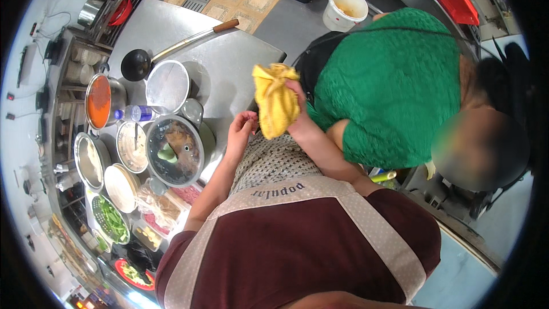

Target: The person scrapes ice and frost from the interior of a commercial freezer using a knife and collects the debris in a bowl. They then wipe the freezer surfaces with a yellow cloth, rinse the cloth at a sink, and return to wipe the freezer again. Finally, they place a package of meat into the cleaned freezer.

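Observation:
My right hand [296, 96] grips a folded yellow cloth [276, 105] in front of my apron [279, 191]. To its left, my left hand [243, 126] is raised near the edge of a stainless steel table [231, 60], its fingers curled. Whether those fingers hold anything is unclear. A large pot with a transparent lid [161, 165], a green object resting on it, stands on the table left of my left hand. Behind that pot is a round metal container with a flat lid [168, 86]. A black ladle with a wooden handle [136, 65] lies farther back.
A person in a green top [386, 86] bends close at my right. Left on the table are a pot of orange-red liquid [98, 101], a plastic bottle [141, 113], a bowl with a utensil [128, 146] and a colander of greens [110, 219]. A white bucket [334, 19] stands beyond.

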`<state>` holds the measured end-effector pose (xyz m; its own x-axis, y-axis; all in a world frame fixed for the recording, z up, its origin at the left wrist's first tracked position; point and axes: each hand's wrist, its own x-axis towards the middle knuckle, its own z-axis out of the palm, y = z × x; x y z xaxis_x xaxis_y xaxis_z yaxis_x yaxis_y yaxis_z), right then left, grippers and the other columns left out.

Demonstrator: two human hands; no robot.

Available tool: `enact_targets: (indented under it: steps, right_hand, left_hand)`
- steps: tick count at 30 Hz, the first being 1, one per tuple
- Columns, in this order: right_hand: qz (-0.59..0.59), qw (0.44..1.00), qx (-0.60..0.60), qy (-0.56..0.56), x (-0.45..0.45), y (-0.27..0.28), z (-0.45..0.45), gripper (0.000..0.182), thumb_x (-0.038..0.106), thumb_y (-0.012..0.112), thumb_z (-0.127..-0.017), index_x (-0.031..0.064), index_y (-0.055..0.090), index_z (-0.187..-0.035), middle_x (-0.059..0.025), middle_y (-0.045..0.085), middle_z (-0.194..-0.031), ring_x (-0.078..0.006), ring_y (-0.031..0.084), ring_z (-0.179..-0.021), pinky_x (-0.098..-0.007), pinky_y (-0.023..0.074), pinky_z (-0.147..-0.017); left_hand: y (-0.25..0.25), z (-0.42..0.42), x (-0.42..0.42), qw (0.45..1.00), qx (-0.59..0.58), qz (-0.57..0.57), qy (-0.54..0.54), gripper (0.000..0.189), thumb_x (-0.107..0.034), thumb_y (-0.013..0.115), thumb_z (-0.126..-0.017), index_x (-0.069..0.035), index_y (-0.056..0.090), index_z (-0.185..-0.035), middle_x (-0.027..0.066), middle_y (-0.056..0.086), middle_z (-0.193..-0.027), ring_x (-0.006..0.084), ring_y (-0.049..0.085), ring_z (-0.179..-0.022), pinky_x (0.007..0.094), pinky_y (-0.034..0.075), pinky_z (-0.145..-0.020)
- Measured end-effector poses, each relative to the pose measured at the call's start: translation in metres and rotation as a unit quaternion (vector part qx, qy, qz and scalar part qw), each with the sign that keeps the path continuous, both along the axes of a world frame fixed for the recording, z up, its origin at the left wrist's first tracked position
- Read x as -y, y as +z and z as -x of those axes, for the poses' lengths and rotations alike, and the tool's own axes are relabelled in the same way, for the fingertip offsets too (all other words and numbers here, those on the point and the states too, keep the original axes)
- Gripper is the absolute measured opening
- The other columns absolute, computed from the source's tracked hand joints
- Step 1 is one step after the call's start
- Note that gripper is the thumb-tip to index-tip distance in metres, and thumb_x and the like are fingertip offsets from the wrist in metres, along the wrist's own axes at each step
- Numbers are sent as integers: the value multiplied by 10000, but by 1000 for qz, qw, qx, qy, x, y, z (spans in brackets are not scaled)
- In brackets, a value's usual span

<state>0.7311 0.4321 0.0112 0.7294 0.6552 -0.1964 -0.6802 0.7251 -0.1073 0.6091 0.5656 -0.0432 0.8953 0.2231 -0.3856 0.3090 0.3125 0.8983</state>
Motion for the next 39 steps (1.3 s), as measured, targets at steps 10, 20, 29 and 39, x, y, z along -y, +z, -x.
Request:
enact_targets:
  steps: [10, 20, 29, 39]
  right_hand:
    - [134, 980, 18, -144, 20, -29, -55, 410, 365, 483, -813, 114, 507, -1136, -99, 590, -1032, -270, 601, -844, -434, 509, -681]
    - [178, 970, 5, -163, 31, -54, -135, 427, 336, 489, -796, 94, 497, -1149, -118, 575, -1058, -285, 584, -881, -431, 497, -690]
    - [149, 982, 64, -97, 36, -62, -252, 519, 381, 455, -791, 93, 453, -1223, -134, 553, -1123, -309, 580, -917, -457, 501, -716]
    - [120, 990, 39, 70, 44, -88, -466, 561, 316, 468, -778, 38, 413, -1261, -148, 484, -1234, -287, 503, -1089, -395, 420, -916]
  left_hand:
    - [74, -4, -36, 998, 29, -38, -31, 133, -13, 465, -881, -12, 524, -1000, 16, 547, -917, 89, 503, -845, 223, 398, -789]
    - [76, -20, -58, 990, 36, -126, -43, 145, 2, 460, -875, 6, 521, -1007, 32, 551, -927, 104, 506, -873, 226, 390, -812]
    - [52, -125, -48, 996, 3, -75, 57, 132, -18, 480, -875, -2, 544, -990, 29, 574, -912, 102, 537, -855, 232, 419, -792]
    - [-34, -353, -10, 939, -60, -338, -26, 220, -40, 523, -786, -52, 561, -1003, 132, 574, -1018, 289, 559, -934, 326, 459, -778]
